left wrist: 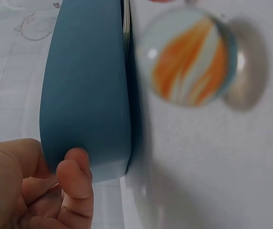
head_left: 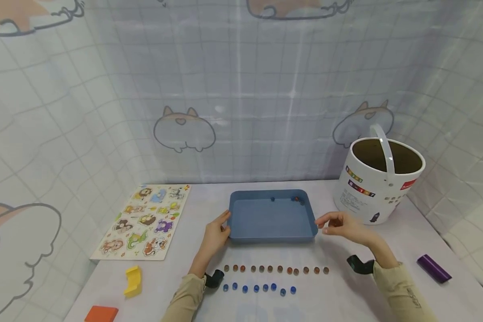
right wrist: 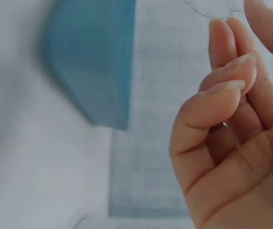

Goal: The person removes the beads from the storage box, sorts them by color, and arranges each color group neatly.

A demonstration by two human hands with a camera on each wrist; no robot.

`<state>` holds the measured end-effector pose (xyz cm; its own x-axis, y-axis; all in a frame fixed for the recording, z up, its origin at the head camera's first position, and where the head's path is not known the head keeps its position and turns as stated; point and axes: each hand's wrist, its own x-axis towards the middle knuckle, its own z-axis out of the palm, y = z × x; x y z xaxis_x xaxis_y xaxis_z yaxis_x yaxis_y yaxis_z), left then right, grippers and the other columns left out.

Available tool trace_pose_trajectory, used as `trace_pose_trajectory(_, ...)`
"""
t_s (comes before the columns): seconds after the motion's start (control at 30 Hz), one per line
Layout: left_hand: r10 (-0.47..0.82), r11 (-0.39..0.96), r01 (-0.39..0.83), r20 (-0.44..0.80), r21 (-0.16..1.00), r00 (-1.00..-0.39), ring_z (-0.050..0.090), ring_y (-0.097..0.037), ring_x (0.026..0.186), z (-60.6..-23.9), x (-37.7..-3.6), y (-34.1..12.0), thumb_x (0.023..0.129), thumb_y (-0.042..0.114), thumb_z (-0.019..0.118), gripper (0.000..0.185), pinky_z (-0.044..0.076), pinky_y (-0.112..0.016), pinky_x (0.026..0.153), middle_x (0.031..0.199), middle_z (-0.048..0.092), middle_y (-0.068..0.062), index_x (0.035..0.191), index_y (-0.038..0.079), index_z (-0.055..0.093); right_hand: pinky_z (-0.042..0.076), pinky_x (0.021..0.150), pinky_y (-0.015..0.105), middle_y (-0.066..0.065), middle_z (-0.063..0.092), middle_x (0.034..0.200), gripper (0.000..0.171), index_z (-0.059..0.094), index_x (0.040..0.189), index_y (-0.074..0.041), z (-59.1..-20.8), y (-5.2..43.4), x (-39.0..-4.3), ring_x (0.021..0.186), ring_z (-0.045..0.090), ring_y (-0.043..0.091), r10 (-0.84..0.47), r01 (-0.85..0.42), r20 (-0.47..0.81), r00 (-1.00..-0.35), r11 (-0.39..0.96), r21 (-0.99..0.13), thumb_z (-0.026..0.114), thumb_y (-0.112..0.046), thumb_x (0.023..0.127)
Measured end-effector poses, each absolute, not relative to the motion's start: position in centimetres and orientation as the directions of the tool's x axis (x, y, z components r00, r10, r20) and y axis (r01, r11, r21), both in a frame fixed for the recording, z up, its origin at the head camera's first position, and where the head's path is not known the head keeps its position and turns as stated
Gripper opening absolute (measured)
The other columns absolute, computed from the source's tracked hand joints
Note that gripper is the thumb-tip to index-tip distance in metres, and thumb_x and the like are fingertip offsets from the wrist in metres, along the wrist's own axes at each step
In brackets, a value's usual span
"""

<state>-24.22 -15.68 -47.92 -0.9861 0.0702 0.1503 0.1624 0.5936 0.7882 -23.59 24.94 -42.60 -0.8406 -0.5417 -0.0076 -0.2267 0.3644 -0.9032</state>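
A: From the head view, what are the hands doing?

B: The left hand (head_left: 216, 235) rests against the near left corner of the blue tray (head_left: 265, 219), fingers lightly curled onto its rim. The right hand (head_left: 342, 226) hovers just beside the tray's near right corner, fingers loosely bent, holding nothing that I can see.

A: And where does the tray sit?

B: In the middle of the desk (head_left: 386, 286), with a few marbles (head_left: 295, 199) lying at its far edge. In front of it lie a row of brown marbles (head_left: 275, 269) and, nearer the person, a shorter row of blue marbles (head_left: 259, 288). A white bucket (head_left: 376, 181) stands to the right, an animal puzzle board (head_left: 145, 221) to the left, with a yellow block (head_left: 133, 281), an orange block (head_left: 101, 314) and a purple block (head_left: 434, 268) near the desk's edges.

A: What does the left wrist view add?

B: The fingers (left wrist: 74, 181) curl against the tray's outer wall (left wrist: 86, 95). An orange-streaked marble (left wrist: 191, 59) lies on the desk just beside that wall.

A: And the right wrist view?

B: The right hand's fingers (right wrist: 222, 100) are bent and close together, apart from the tray's corner (right wrist: 96, 62). I cannot tell whether anything sits between them.
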Motion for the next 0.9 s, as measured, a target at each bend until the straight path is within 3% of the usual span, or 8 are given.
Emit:
trace_pose_trajectory(0.13, 0.069, 0.59, 0.161, 0.149, 0.791, -0.986, 0.041, -0.006, 0.044, -47.9, -24.2, -15.7, 0.084, -0.006, 0.053, 0.052, 0.038, -0.019, 0.04, 0.144, 0.051, -0.016, 0.135, -0.005, 0.052, 0.047, 0.069, 0.026, -0.004, 0.07, 0.102, 0.034, 0.063, 0.118, 0.004, -41.2, 23.4, -26.9, 0.078, 0.056, 0.011, -0.483, -0.21, -0.003, -0.876, 0.386, -0.898, 0.064, -0.017, 0.091)
trace_pose_trajectory(0.33, 0.074, 0.59, 0.166, 0.152, 0.79, -0.986, 0.04, -0.005, 0.044, -48.0, -24.1, -15.5, 0.084, -0.006, 0.053, 0.051, 0.037, -0.018, 0.041, 0.143, 0.052, -0.017, 0.135, -0.006, 0.053, 0.049, 0.089, 0.048, 0.017, 0.061, 0.131, 0.045, 0.059, 0.13, -0.003, -41.1, 20.4, -31.5, 0.092, 0.061, 0.011, -0.44, -0.126, -0.057, -0.896, 0.374, -0.919, 0.06, -0.031, 0.094)
trace_pose_trajectory(0.47, 0.09, 0.586, 0.171, 0.147, 0.792, -0.985, 0.04, -0.005, 0.042, -48.0, -23.9, -15.4, 0.087, -0.006, 0.053, 0.049, 0.037, -0.018, 0.04, 0.144, 0.05, -0.018, 0.136, -0.006, 0.051, 0.046, 0.097, 0.054, 0.019, 0.056, 0.137, 0.051, 0.055, 0.135, -0.002, -42.6, 18.5, -33.8, 0.103, 0.061, 0.02, -0.435, -0.077, -0.083, -0.897, 0.338, -0.938, 0.059, -0.033, 0.095)
trace_pose_trajectory(0.6, 0.097, 0.575, 0.167, 0.136, 0.801, -0.986, 0.041, -0.005, 0.042, -48.0, -23.7, -15.3, 0.088, -0.005, 0.051, 0.049, 0.039, -0.019, 0.04, 0.145, 0.049, -0.019, 0.137, -0.006, 0.05, 0.045, 0.099, 0.054, 0.017, 0.058, 0.136, 0.05, 0.055, 0.135, -0.001, -44.5, 16.6, -35.3, 0.115, 0.056, 0.039, -0.394, -0.027, -0.106, -0.913, 0.32, -0.947, 0.059, -0.031, 0.095)
trace_pose_trajectory(0.67, 0.103, 0.57, 0.187, 0.156, 0.8, -0.982, 0.04, -0.004, 0.042, -48.1, -23.7, -15.3, 0.087, -0.006, 0.051, 0.049, 0.039, -0.019, 0.039, 0.143, 0.049, -0.021, 0.136, -0.008, 0.05, 0.046, 0.099, 0.052, 0.017, 0.059, 0.135, 0.047, 0.057, 0.134, -0.002, -45.2, 15.6, -35.7, 0.119, 0.054, 0.042, -0.369, -0.013, -0.115, -0.922, 0.328, -0.944, 0.059, -0.029, 0.096)
trace_pose_trajectory(0.77, 0.116, 0.574, 0.24, 0.212, 0.783, -0.97, 0.039, -0.001, 0.041, -48.2, -23.6, -15.4, 0.085, -0.006, 0.05, 0.048, 0.038, -0.017, 0.039, 0.14, 0.051, -0.026, 0.133, -0.012, 0.051, 0.049, 0.095, 0.046, 0.016, 0.061, 0.133, 0.041, 0.06, 0.131, -0.004, -46.0, 14.4, -36.2, 0.117, 0.057, 0.038, -0.337, -0.007, -0.132, -0.932, 0.38, -0.925, 0.059, -0.025, 0.096)
trace_pose_trajectory(0.9, 0.117, 0.58, 0.244, 0.217, 0.777, -0.969, 0.039, -0.001, 0.042, -48.2, -23.8, -15.3, 0.084, -0.007, 0.05, 0.048, 0.038, -0.018, 0.039, 0.139, 0.051, -0.027, 0.132, -0.012, 0.051, 0.053, 0.08, 0.034, 0.015, 0.067, 0.124, 0.032, 0.067, 0.122, -0.004, -46.8, 13.0, -36.6, 0.099, 0.064, 0.028, -0.284, 0.003, -0.142, -0.948, 0.44, -0.898, 0.06, -0.02, 0.095)
